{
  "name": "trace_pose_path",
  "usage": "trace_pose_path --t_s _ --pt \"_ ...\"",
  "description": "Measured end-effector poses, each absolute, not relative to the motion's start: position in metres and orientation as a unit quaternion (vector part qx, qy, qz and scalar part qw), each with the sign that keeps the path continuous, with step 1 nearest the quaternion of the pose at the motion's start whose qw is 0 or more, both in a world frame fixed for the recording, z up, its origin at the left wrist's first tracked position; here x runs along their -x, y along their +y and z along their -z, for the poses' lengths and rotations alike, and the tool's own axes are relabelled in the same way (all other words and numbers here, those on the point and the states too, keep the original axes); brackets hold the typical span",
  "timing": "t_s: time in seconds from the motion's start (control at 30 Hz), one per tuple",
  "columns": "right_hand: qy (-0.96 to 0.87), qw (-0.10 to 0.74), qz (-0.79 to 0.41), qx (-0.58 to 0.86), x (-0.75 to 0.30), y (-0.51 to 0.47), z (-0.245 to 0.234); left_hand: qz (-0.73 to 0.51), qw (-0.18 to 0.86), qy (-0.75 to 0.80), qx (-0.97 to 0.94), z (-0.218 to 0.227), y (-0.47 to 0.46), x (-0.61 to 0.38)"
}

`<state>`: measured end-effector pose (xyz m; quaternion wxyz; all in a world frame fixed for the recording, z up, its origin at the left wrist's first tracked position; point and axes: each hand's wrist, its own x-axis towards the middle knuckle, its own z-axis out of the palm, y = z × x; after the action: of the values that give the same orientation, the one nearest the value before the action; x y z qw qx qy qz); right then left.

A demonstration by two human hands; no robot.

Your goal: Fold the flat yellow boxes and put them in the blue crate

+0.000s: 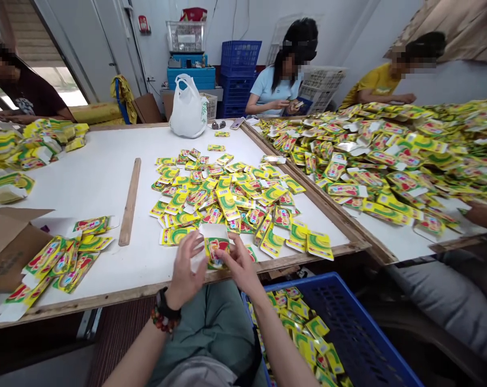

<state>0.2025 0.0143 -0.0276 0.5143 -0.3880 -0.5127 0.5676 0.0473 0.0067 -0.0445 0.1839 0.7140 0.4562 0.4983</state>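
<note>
1. Just above the front edge of the white table, I see a yellow and green packet between the two hands. A white paper flap sticks up from its top.
2. I think the packet is light, thin and a bit bendy. Its shiny skin may be slippery, and the flap may crease or tear. The flat middle looks like the best place to take hold.
3. The left hand is open wide, with its fingers spread. It is just beside the packet's left side, and I cannot tell if it is touching.
4. The right hand is curled in narrow, and it seems to pinch the packet's right side.
5. Farther back on the table, a big pile of packets lies past the hands. A wooden strip lies to the left of the pile.
6. Below the table's front edge, a blue crate holds more packets, near the right hand.
</note>
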Motion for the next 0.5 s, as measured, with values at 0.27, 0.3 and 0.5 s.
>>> trace_pose_path --t_s 0.27,0.3,0.5 --pt "-0.270 0.602 -0.584 0.472 -0.183 -0.014 0.051 -0.442 0.179 0.540 -0.693 0.075 -0.010 -0.089" --pt "-0.268 0.589 -0.606 0.463 -0.187 -0.012 0.050 -0.437 0.165 0.531 -0.707 0.078 -0.010 -0.088" --pt "-0.388 0.534 -0.622 0.421 -0.201 -0.010 0.031 -0.399 0.148 0.476 -0.770 0.080 -0.011 -0.078"
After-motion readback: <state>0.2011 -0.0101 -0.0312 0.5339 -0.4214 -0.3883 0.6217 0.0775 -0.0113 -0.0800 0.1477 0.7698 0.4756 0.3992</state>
